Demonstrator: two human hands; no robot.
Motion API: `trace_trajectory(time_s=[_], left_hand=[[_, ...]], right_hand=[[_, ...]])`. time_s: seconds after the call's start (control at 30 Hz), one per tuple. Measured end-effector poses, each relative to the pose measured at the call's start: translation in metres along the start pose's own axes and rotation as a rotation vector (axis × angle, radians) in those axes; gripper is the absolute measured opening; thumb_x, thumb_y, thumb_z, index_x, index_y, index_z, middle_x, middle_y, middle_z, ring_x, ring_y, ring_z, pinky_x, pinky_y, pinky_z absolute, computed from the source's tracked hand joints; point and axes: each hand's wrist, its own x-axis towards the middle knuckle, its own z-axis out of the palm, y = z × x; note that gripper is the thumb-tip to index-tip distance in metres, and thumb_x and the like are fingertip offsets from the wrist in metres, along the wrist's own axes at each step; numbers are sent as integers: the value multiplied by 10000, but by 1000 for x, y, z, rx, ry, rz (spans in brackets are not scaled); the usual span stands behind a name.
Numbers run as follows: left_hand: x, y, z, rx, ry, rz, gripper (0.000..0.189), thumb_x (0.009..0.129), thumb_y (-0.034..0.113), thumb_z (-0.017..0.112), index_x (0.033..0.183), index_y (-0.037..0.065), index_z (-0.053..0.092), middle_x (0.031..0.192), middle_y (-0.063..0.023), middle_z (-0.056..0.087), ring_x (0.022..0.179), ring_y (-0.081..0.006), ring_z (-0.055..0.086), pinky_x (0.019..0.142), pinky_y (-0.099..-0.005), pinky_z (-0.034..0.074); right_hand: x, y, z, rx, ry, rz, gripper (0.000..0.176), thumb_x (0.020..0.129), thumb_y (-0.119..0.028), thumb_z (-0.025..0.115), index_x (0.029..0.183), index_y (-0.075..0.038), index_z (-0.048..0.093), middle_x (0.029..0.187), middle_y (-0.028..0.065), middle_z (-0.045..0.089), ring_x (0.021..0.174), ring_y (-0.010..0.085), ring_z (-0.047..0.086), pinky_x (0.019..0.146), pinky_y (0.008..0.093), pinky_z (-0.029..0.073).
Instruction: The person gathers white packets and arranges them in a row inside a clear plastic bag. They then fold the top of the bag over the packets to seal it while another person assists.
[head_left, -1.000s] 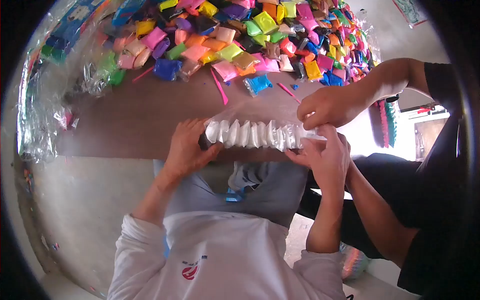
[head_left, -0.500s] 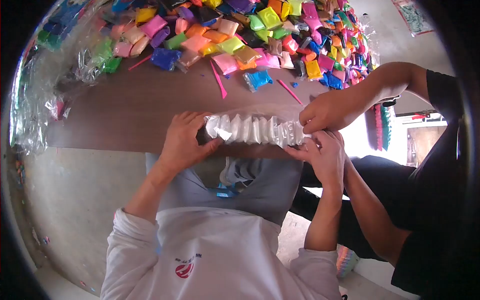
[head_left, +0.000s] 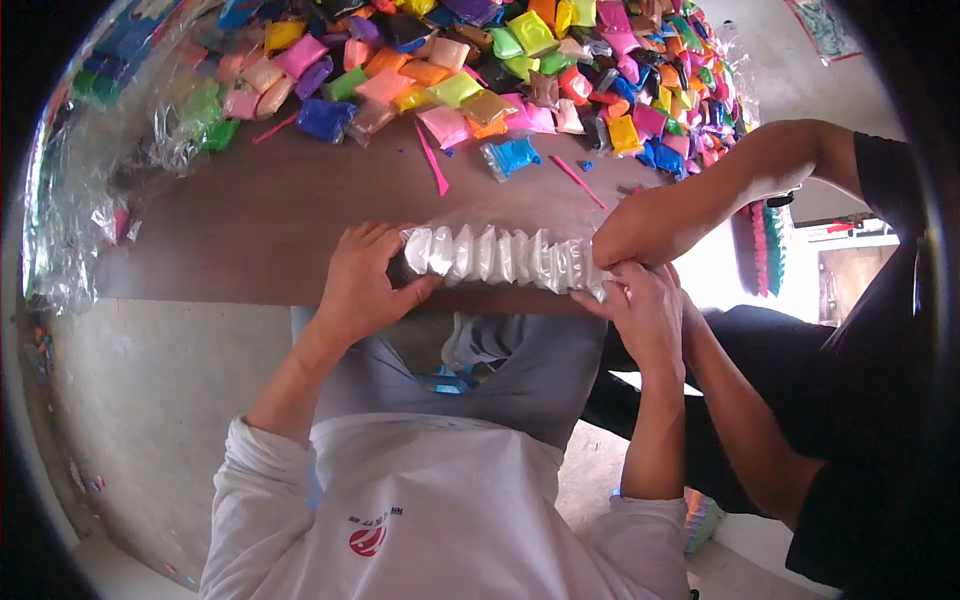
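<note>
A row of white packets in clear plastic lies along the near edge of the brown table. My left hand clasps the row's left end. My right hand grips its right end, fingers curled on the plastic. A co-worker's hand presses on the same right end from above, touching my right hand.
A big heap of coloured clay packets covers the far side of the table. A blue packet and pink sticks lie loose in front of it. Crumpled clear plastic hangs at the table's left. The co-worker in black sits at my right.
The row of white packets has been squeezed slightly shorter and sits a little higher in view. The co-worker's hand has dropped lower onto its right end.
</note>
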Motion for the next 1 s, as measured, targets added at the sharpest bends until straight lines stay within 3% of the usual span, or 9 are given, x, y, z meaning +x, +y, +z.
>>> trace_trajectory(time_s=[0.1,0.33,0.43,0.5,0.53,0.67,0.77,0.9,1.0], left_hand=[[1,2,-2,-2,-5,-13,468,694,295,767,1070,48,640,1102,-152,634,1044,-356,564,921,-440,425],[0,2,-3,-18,-40,-53,468,702,306,759,1077,51,643,1116,-153,629,1044,-356,561,929,-442,424],[1,3,-3,-16,-37,-49,475,706,311,755,1086,48,641,1114,-156,630,1044,-355,560,932,-440,422],[1,2,-4,-7,-57,-44,486,706,314,755,1095,48,638,1137,-159,622,1061,-355,553,943,-442,419],[2,2,-4,-4,-72,-38,497,706,317,755,1105,47,635,1160,-162,614,1077,-355,547,955,-444,415],[2,4,-10,-1,-121,-52,553,711,332,758,1163,48,615,1240,-161,577,1132,-352,527,995,-441,394],[0,2,-13,-38,-155,-73,620,722,351,763,1231,49,579,1321,-152,520,1202,-340,498,1022,-428,391],[3,5,-18,-103,-173,-102,663,734,411,768,1258,66,552,1352,-145,496,1223,-354,493,1022,-426,396],[11,10,-21,-122,-186,-114,667,732,387,780,1268,67,542,1358,-159,486,1241,-356,481,1014,-423,409]], right_hand=[[2,0,-7,-24,16,-88,192,772,-144,679,948,-65,687,904,135,673,977,324,578,943,443,391],[-1,7,9,-11,190,-51,169,770,-149,696,905,-48,692,888,134,667,951,323,583,904,436,431],[-4,13,4,87,288,108,233,756,-150,727,965,-56,684,931,133,669,969,318,591,877,414,457],[-3,20,1,193,500,158,395,750,-144,753,1121,-69,639,1053,146,658,1018,293,601,860,387,473],[1,21,-3,321,453,150,577,749,-143,767,1280,-78,550,1191,141,625,1059,251,604,853,358,479],[17,24,-1,604,308,195,710,728,-140,783,1370,-86,486,1256,106,610,1029,198,605,746,308,504],[28,44,8,538,123,204,749,720,-143,789,1392,-97,461,1238,107,618,906,173,618,683,267,499],[29,62,19,514,50,205,729,740,-131,767,1396,-86,453,1221,99,627,756,115,588,647,238,489],[24,49,13,735,21,218,683,759,-111,739,1383,-68,465,1187,86,643,665,70,549,634,241,482]])
